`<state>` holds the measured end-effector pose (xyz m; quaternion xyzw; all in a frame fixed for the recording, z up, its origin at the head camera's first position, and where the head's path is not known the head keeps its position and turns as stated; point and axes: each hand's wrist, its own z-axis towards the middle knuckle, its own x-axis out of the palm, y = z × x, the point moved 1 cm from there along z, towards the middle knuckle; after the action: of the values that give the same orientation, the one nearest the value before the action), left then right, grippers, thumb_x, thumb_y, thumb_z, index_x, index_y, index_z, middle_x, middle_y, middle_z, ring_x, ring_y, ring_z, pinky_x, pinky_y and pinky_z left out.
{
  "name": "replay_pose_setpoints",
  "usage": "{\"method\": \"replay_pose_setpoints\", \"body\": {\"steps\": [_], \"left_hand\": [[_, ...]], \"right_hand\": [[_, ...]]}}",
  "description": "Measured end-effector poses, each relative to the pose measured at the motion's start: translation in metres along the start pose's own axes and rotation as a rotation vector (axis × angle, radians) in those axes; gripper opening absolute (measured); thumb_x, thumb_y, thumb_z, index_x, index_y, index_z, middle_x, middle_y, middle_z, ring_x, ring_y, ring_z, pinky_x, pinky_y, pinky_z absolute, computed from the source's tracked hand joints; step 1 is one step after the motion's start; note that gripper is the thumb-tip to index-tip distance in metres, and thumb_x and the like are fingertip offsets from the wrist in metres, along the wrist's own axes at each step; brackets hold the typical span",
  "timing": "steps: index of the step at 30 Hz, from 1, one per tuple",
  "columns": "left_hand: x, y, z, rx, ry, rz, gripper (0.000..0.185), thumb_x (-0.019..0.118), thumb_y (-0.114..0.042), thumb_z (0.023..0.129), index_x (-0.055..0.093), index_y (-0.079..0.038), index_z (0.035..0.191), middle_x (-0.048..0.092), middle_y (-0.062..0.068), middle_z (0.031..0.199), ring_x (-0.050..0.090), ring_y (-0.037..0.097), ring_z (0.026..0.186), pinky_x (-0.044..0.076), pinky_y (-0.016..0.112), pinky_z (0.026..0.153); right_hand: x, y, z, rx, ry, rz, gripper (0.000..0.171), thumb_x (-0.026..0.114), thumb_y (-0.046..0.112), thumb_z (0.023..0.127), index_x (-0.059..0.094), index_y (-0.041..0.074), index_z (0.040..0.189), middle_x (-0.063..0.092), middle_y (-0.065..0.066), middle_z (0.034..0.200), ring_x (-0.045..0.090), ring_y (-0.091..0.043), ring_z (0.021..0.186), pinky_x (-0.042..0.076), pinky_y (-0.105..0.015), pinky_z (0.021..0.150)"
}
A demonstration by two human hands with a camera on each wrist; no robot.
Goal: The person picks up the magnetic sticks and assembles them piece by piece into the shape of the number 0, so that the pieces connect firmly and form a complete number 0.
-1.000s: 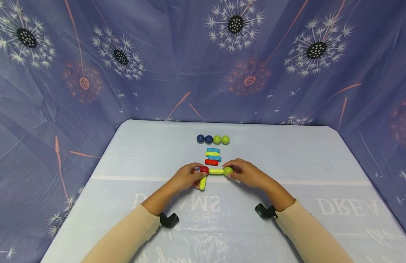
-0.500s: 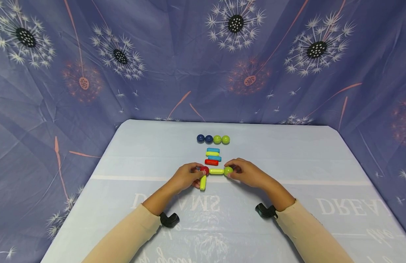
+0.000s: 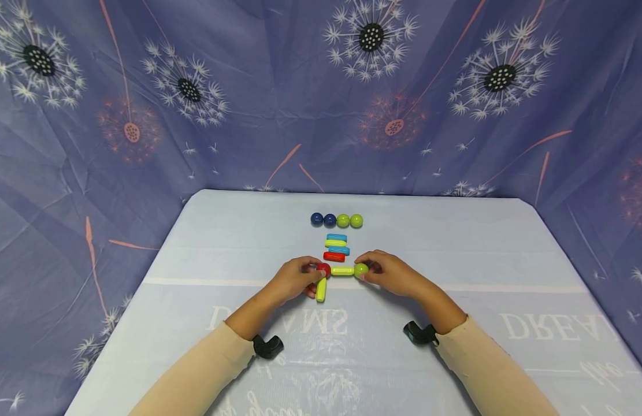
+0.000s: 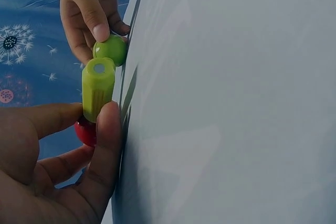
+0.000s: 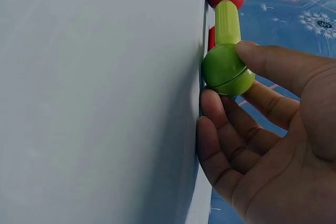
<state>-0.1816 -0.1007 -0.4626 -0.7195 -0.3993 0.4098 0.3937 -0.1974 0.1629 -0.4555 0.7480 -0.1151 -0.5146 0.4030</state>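
My left hand (image 3: 296, 278) pinches a red ball (image 3: 324, 269) between thumb and fingers. Two yellow-green rods meet that ball: one rod (image 3: 321, 290) points toward the near edge, the other (image 3: 342, 271) runs rightward. At the far end of the rightward rod sits a green ball (image 3: 360, 270), which my right hand (image 3: 389, 274) grips with thumb and fingertips. In the left wrist view the near rod (image 4: 98, 90) shows a pale round end, and the red ball (image 4: 86, 132) is partly hidden by fingers. The right wrist view shows the green ball (image 5: 227, 70) touching its rod (image 5: 227, 22).
Just beyond the hands lies a stack of short rods, with a red rod (image 3: 334, 256) nearest and blue and yellow ones behind. Farther back, two dark blue balls (image 3: 323, 219) and two green balls (image 3: 349, 221) stand in a row on the white table (image 3: 456, 242).
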Motion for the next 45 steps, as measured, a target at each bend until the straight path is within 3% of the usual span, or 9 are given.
{"method": "replay_pose_setpoints", "body": {"steps": [12,20,26,32,45], "left_hand": [[-0.002,0.000,0.001,0.028,-0.028,0.071,0.039,0.071,-0.019,0.095,0.064,-0.003,0.130,0.060,0.011,0.103,0.062,0.015,0.071,0.058,0.026,0.060],[-0.003,0.000,0.002,0.021,-0.037,0.111,0.038,0.073,-0.022,0.094,0.067,-0.005,0.127,0.059,0.012,0.114,0.061,0.018,0.074,0.056,0.025,0.061],[-0.003,-0.002,0.002,0.016,-0.035,0.108,0.038,0.073,-0.023,0.094,0.067,-0.006,0.128,0.060,0.010,0.110,0.061,0.018,0.076,0.056,0.024,0.062],[-0.002,-0.001,0.002,0.023,-0.041,0.099,0.037,0.074,-0.022,0.093,0.066,-0.010,0.127,0.060,0.009,0.109,0.061,0.019,0.071,0.056,0.024,0.061],[-0.001,0.001,0.003,0.020,-0.047,0.072,0.034,0.074,-0.022,0.093,0.068,-0.010,0.124,0.059,0.009,0.107,0.059,0.019,0.074,0.057,0.024,0.061]], "right_hand": [[-0.005,0.001,0.004,0.003,-0.012,-0.004,0.040,0.068,0.029,0.097,0.062,0.016,0.135,0.065,-0.003,0.124,0.061,-0.018,0.106,0.052,-0.040,0.094],[-0.019,0.002,0.014,-0.013,-0.110,0.014,0.042,0.067,0.026,0.098,0.060,0.011,0.137,0.064,-0.010,0.126,0.062,-0.026,0.111,0.051,-0.047,0.098],[-0.030,0.000,0.027,0.008,-0.192,0.012,0.043,0.065,0.028,0.099,0.059,0.008,0.137,0.060,-0.012,0.131,0.062,-0.030,0.115,0.051,-0.050,0.099],[-0.040,-0.010,0.040,0.076,-0.222,0.014,0.047,0.066,0.032,0.099,0.057,0.011,0.140,0.059,-0.011,0.133,0.060,-0.031,0.119,0.050,-0.051,0.101],[-0.045,-0.019,0.062,0.053,-0.246,0.048,0.049,0.066,0.028,0.099,0.054,0.015,0.144,0.054,-0.014,0.140,0.059,-0.034,0.123,0.050,-0.052,0.101]]}}
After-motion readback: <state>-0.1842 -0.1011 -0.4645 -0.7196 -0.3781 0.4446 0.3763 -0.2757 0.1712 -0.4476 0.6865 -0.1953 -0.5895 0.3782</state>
